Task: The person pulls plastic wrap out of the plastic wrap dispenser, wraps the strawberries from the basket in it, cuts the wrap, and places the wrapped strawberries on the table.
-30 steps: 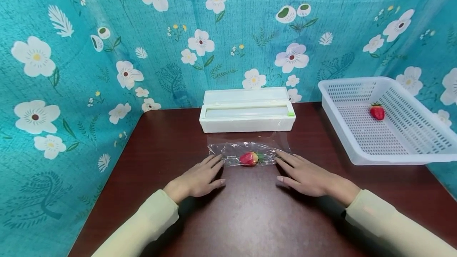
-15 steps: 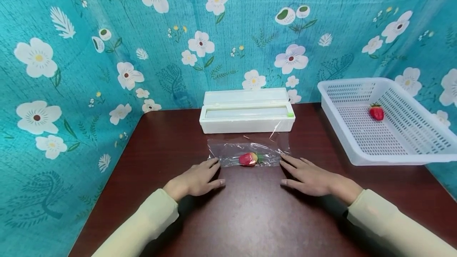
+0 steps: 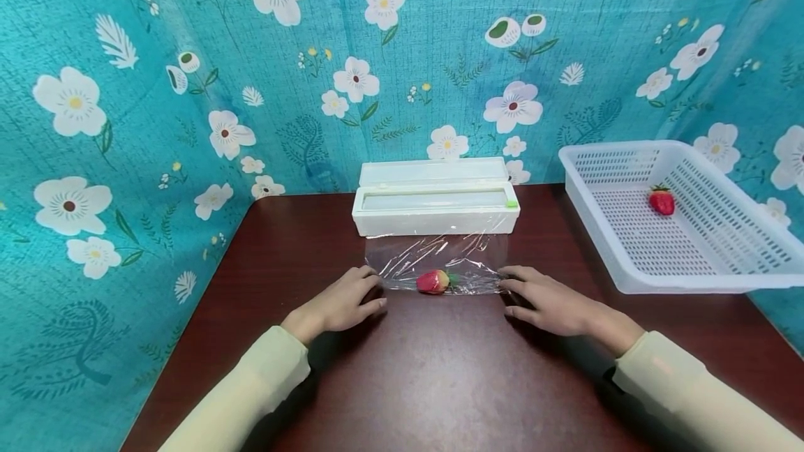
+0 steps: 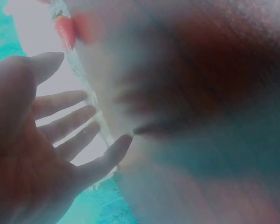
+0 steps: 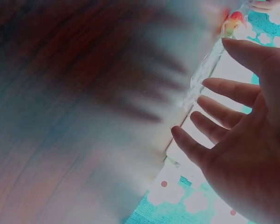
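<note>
A red and yellowish strawberry (image 3: 433, 282) with a green top lies at the near edge of a sheet of clear cling film (image 3: 465, 257). The film stretches back to a white film dispenser box (image 3: 436, 218), whose lid stands raised. By the film's left near corner is my left hand (image 3: 342, 300), its fingers spread in the left wrist view. My right hand (image 3: 546, 300) is at the right near corner, fingers apart and slightly bent. Fingertips of both hands meet the film's edges or lie just beside them; actual contact is hard to tell.
A white perforated basket (image 3: 641, 277) stands at the right of the table, with another strawberry (image 3: 661, 200) inside. The dark brown table (image 3: 433, 382) reaches back to a teal floral curtain (image 3: 414, 54). A small green piece (image 3: 511, 204) sits at the box's right end.
Both hands have shifted slightly outward, the right one more. The film between the strawberry and the box now looks more spread out. The strawberry has moved a little left.
</note>
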Tool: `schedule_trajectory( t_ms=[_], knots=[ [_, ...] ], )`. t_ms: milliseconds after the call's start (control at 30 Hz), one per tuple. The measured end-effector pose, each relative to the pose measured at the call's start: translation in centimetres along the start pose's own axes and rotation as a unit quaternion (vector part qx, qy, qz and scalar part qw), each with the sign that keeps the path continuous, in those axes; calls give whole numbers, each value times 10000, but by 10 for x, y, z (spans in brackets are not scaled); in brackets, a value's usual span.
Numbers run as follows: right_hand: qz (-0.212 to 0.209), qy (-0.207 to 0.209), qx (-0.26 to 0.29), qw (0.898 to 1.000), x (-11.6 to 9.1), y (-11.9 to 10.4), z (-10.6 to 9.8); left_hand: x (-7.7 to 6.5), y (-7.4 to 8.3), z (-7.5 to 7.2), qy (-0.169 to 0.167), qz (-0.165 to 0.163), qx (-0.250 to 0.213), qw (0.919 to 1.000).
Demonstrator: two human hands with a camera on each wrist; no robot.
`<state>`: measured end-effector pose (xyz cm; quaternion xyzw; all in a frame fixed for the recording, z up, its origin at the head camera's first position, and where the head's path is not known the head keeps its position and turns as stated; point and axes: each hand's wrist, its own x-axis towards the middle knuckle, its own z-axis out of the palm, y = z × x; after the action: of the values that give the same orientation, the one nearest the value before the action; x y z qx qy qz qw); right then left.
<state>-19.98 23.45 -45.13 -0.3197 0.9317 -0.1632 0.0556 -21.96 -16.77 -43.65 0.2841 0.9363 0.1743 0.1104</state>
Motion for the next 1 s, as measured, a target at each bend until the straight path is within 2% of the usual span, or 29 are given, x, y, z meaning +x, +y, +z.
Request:
schedule_trajectory(
  t_ms=[133, 267, 467, 633, 767, 1000],
  knots=[
    [-241, 263, -219, 9991, 3, 2, 2, 1, -1, 2, 54, 117, 91, 9999],
    [-312, 300, -328, 9985, 4, 4, 4, 0, -2, 3, 61, 46, 269, 9996],
    [-192, 119, -387, 9990, 3, 8, 1, -3, -7, 1, -35, -35, 380, 9993],
    [-147, -51, -443, 9989, 0, 9, -2, -3, -11, -4, -185, 303, 330, 9988],
    [-53, -257, -595, 9979, -4, 7, -6, -2, -13, -4, -154, 567, 393, 9975],
    [253, -530, -840, 9947, -18, 6, -6, 0, -12, -3, -140, 520, 421, 9977]
  ],
)
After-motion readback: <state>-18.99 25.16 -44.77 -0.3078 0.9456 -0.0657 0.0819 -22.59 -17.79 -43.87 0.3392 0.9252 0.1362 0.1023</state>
